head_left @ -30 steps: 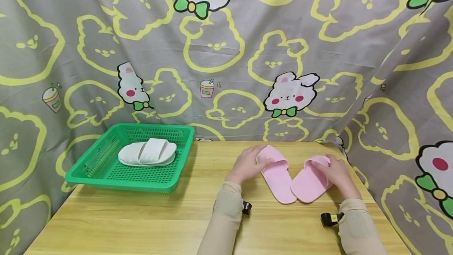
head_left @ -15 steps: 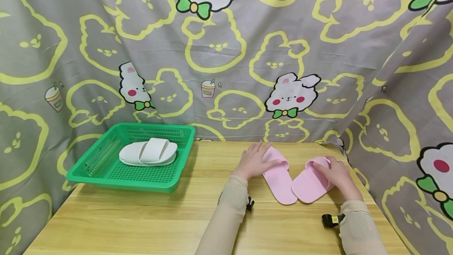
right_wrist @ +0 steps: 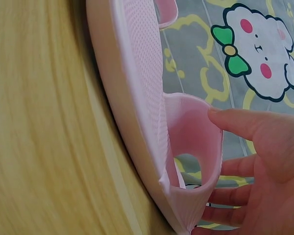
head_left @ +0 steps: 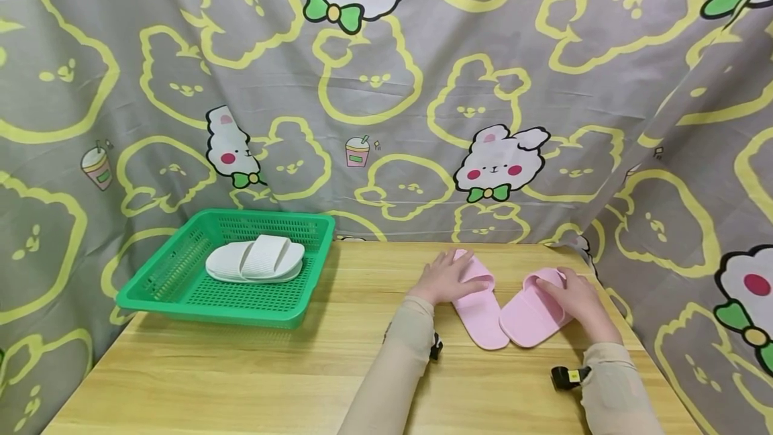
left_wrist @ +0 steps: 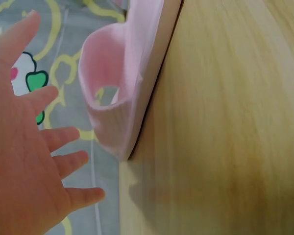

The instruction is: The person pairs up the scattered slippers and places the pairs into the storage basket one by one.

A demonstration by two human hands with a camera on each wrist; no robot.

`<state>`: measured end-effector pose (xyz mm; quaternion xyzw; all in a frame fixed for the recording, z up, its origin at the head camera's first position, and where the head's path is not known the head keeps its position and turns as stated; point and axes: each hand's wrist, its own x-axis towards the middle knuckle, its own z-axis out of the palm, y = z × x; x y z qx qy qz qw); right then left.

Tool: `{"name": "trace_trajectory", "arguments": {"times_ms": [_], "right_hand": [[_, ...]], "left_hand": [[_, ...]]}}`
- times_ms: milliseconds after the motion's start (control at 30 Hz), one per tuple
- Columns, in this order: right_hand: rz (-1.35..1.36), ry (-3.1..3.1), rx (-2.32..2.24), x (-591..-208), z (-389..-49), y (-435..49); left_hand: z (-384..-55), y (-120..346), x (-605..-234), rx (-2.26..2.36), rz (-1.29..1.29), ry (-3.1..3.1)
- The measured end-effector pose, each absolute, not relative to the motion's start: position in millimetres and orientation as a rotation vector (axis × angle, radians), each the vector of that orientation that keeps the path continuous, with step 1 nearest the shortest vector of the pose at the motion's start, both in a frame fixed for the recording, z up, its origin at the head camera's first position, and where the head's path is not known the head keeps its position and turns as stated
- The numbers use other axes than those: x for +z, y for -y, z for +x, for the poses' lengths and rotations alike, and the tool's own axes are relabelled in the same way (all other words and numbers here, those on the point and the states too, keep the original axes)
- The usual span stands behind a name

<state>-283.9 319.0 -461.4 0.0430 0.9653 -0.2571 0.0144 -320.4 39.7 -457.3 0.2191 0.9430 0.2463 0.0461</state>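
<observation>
Two pink slide slippers lie on the table with toes toward the curtain, splayed into a V. The heel of the left slipper touches that of the right slipper. My left hand is beside the left slipper's strap. In the left wrist view its fingers are straight, spread and apart from the slipper. My right hand is at the outer side of the right slipper, its straight thumb touching the strap's rim. Its fairly straight fingers lie along the strap's outside, partly hidden.
A green plastic basket stands at the table's left. White slide footwear lies in it; I cannot tell whether one or two. A patterned grey curtain surrounds the wooden table behind and at both sides.
My left hand lifts its fingers off the left slipper's toe, then shifts right, back over the strap. My right hand and both slippers hold their places; the view shifts slightly.
</observation>
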Motion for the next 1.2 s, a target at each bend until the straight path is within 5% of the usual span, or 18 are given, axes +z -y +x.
{"name": "trace_trajectory", "arguments": {"times_ms": [1200], "right_hand": [[0.071,-3.548,-0.685,-417.3,-268.2,-302.5]], "left_hand": [[-324.1,-49.9,-460.4,0.749,0.706,-2.793]]}}
